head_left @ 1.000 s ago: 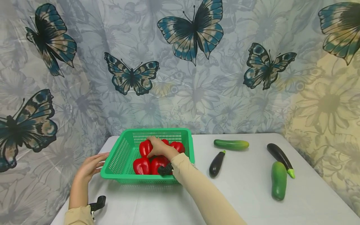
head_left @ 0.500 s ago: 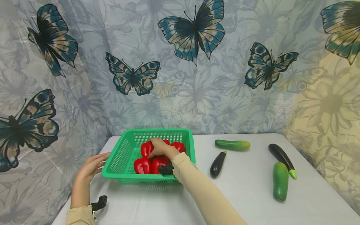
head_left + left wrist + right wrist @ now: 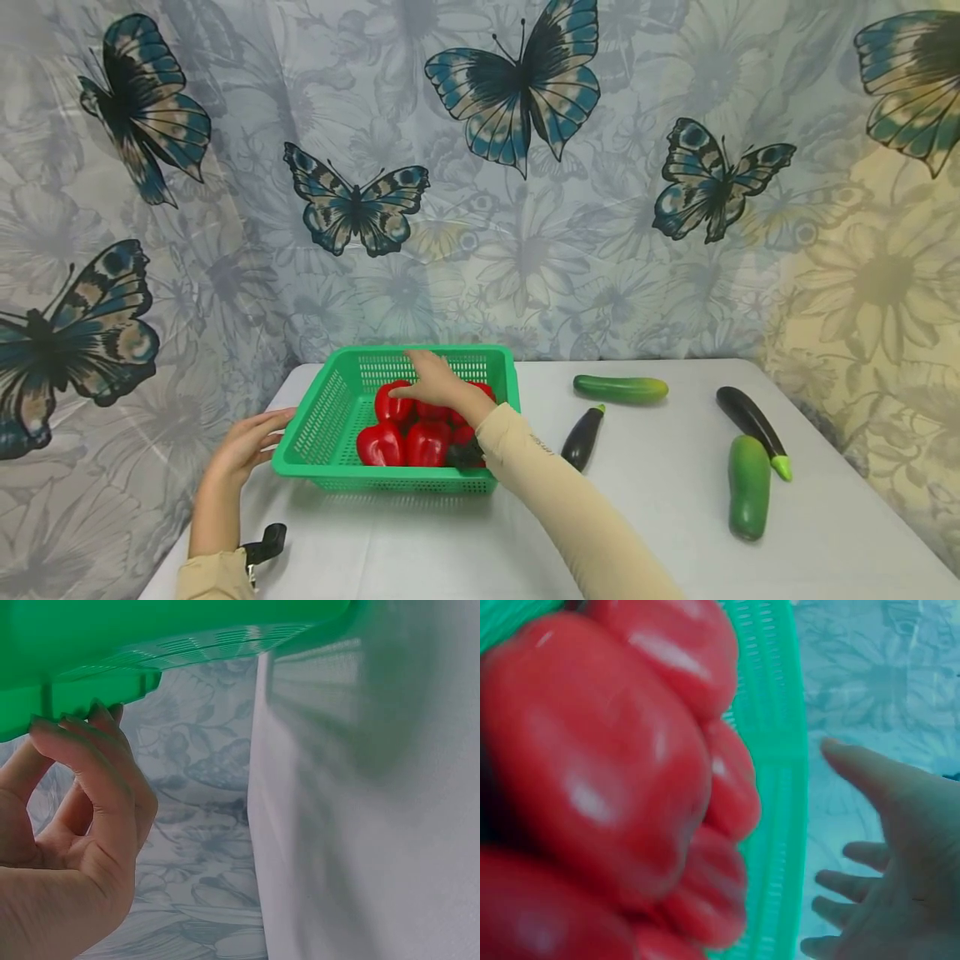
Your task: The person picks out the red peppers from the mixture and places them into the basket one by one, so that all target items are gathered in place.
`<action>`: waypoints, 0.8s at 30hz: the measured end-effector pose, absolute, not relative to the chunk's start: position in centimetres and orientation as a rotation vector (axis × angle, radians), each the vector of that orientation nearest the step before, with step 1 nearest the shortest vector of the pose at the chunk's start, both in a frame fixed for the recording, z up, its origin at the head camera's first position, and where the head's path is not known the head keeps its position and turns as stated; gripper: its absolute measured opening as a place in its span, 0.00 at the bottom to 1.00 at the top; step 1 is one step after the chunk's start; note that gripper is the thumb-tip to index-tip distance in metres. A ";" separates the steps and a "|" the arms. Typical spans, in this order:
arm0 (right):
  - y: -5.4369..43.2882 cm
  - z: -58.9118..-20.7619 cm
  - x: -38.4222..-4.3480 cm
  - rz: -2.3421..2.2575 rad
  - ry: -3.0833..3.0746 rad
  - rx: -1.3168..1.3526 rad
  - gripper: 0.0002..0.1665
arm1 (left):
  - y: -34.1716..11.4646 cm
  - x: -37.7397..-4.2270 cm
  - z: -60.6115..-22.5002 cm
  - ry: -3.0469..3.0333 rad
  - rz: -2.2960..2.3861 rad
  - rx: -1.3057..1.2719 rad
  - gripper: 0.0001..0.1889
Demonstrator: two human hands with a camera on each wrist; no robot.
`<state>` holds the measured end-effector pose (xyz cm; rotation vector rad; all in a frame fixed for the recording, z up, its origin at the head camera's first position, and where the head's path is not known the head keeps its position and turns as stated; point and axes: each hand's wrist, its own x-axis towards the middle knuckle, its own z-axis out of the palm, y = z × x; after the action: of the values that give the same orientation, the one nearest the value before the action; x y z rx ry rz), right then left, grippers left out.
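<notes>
A green plastic basket stands on the white table, with several red bell peppers gathered toward its right side. At its left rim, my left hand grips the edge. In the left wrist view, bent fingers and thumb meet the basket's rim. My right hand hovers over the peppers with nothing in it. Seen from the right wrist, its fingers are spread apart beside the basket wall, while large peppers fill the left of that view. The right forearm hides part of the basket's right side.
Right of the basket lie a cucumber and a small eggplant, the latter partly covered by the sleeve. Farther right, a longer eggplant lies against a thick green cucumber-like vegetable. A butterfly-print cloth hangs behind the table.
My right hand has let go of the peppers and risen, shifting slightly right, so more of them show. The left hand has stayed at the basket's rim.
</notes>
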<state>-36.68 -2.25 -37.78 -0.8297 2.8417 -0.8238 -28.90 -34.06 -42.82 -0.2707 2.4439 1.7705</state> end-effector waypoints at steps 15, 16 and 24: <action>7.1 -36.0 -37.4 -0.815 2.966 -0.686 0.47 | -32.9 -28.8 -40.8 2.719 1.498 -0.254 0.32; 7.9 -35.9 -37.5 -0.809 2.976 -0.665 0.47 | -32.8 -28.9 -40.4 2.759 1.456 -0.222 0.31; 14.2 -35.4 -38.5 -0.637 3.116 -0.493 0.48 | -31.5 -30.6 -35.7 2.996 1.096 0.043 0.27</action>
<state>-38.54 14.24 -35.41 -0.4930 3.1161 -0.6366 -30.64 -31.53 -35.71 0.0433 2.9965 1.0962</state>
